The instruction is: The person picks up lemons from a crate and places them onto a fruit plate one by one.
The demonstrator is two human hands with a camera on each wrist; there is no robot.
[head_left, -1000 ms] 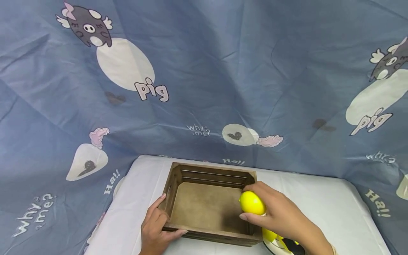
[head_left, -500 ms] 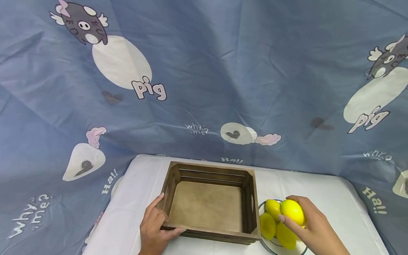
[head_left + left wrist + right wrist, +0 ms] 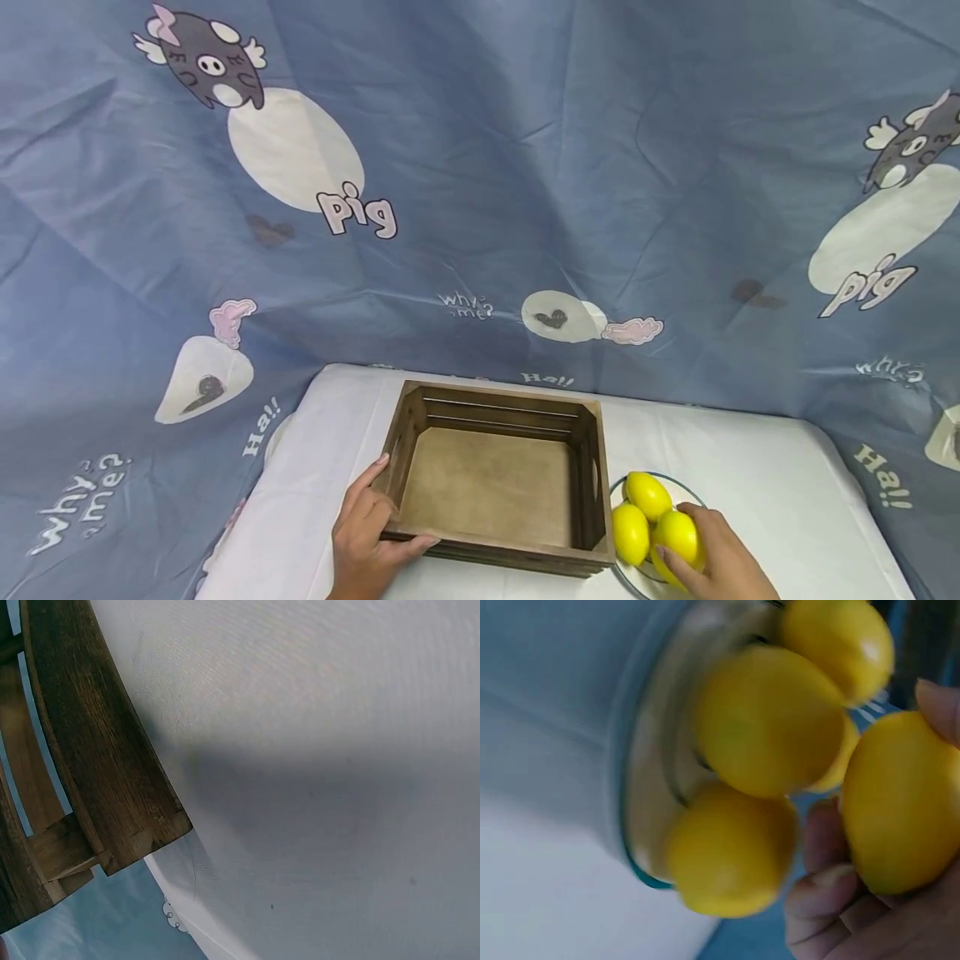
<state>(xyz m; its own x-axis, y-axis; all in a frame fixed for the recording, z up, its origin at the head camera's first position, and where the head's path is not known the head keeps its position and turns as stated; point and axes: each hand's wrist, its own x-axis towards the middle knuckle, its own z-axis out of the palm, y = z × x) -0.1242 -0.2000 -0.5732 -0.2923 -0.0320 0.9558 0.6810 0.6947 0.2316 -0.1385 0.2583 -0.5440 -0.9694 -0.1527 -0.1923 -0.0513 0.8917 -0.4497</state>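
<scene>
My right hand holds a lemon, thumb on its near side and fingers on its far side, close over a round plate of lemons. In the right wrist view the held lemon is apart from a blurred lemon and another lemon on the plate. My left hand grips the front left corner of a brown wooden crate, thumb along the front wall and fingers on the left side. The crate has slatted walls and nothing in it. The left wrist view shows the crate's slats but hardly any hand.
The plate stands on a white cloth, close against the crate's right wall. Behind and at both sides hangs a blue curtain printed with pigs and words.
My right hand has carried the lemon from above the crate's right wall over to the plate, then lowered it among the other lemons. The left hand and crate stay put.
</scene>
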